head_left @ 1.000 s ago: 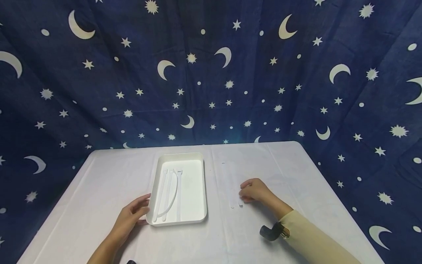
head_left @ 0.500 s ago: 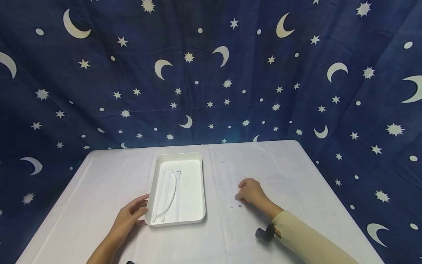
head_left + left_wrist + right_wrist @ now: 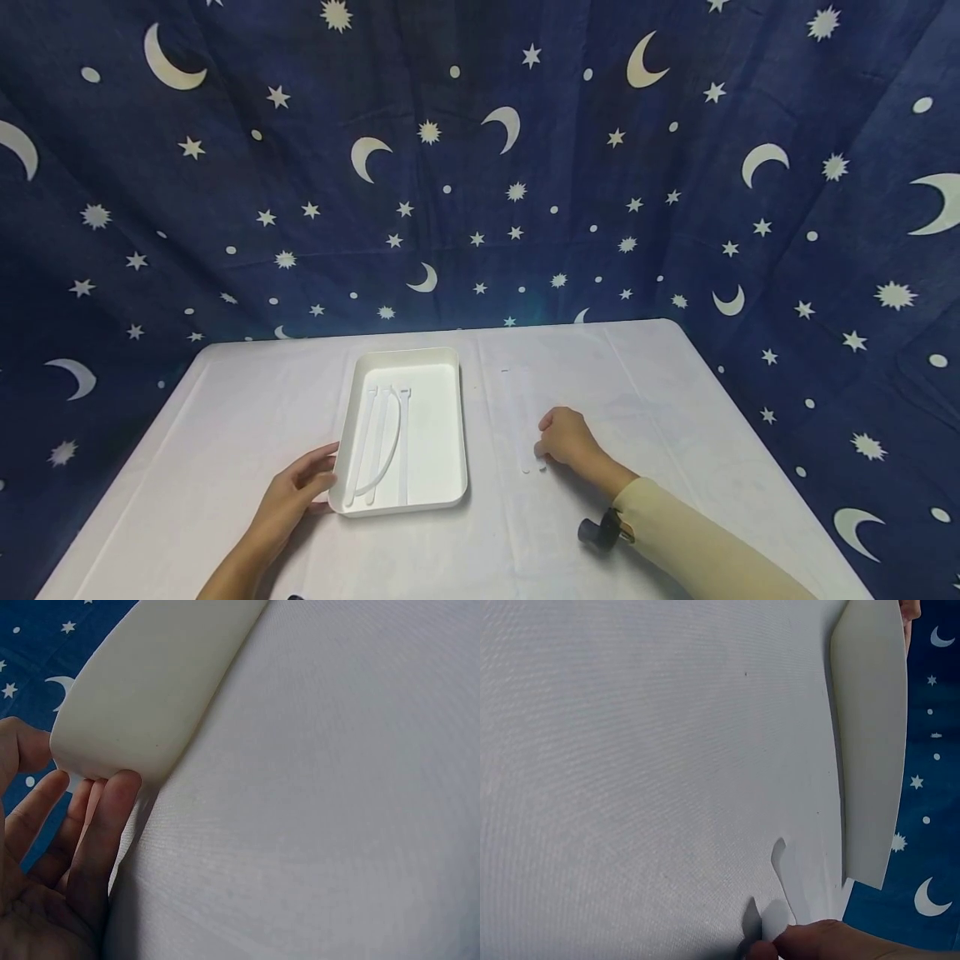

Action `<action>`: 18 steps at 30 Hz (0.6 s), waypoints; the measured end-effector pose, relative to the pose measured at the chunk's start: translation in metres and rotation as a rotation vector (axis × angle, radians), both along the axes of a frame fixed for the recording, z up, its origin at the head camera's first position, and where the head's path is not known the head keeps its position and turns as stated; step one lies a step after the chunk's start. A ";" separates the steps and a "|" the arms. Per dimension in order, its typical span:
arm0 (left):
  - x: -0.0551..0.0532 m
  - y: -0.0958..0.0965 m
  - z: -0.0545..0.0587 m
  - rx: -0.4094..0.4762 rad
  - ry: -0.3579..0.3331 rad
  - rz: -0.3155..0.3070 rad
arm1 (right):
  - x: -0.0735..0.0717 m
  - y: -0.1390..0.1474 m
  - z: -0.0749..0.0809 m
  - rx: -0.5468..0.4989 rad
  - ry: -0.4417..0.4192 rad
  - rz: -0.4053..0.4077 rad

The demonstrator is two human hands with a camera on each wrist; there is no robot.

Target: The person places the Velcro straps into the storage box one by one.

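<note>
My left hand (image 3: pixel 288 492) rests against the left wall of a shallow white tray (image 3: pixel 442 492); the left wrist view shows its fingertips on the outside of the tray wall (image 3: pixel 142 697). Several thin white cable straps (image 3: pixel 403 450) with slotted heads lie in the tray, one of them bowed (image 3: pixel 396 442). Right of the tray, my right hand (image 3: pixel 567 437) pinches the rounded end of a white strap (image 3: pixel 775 919) between thumb and finger, low over the tabletop. Beside it lies another white strap (image 3: pixel 789 874), barely distinct from the cloth. The pinched strap's far end is hard to make out.
A white cloth covers the table (image 3: pixel 495 542). Behind and to the sides hangs a dark blue curtain (image 3: pixel 465 208) with moons and stars. A black wrist camera mount (image 3: pixel 600 532) sits under the right sleeve cuff.
The right hand has shifted slightly left, closing on the strap's near end. The left hand and tray keep their place, with the whole view shifted slightly left.
</note>
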State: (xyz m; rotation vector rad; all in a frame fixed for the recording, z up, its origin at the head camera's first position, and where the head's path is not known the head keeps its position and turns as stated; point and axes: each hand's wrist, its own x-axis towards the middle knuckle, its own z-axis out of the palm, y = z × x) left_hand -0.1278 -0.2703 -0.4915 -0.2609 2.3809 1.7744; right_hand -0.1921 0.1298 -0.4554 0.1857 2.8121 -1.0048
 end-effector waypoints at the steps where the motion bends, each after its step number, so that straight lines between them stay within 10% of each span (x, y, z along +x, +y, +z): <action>1: 0.000 0.000 0.000 0.003 0.001 0.000 | 0.000 -0.001 0.000 0.002 0.000 0.003; 18: 0.000 0.001 0.000 -0.001 0.006 0.000 | -0.007 0.001 -0.001 -0.007 0.013 0.032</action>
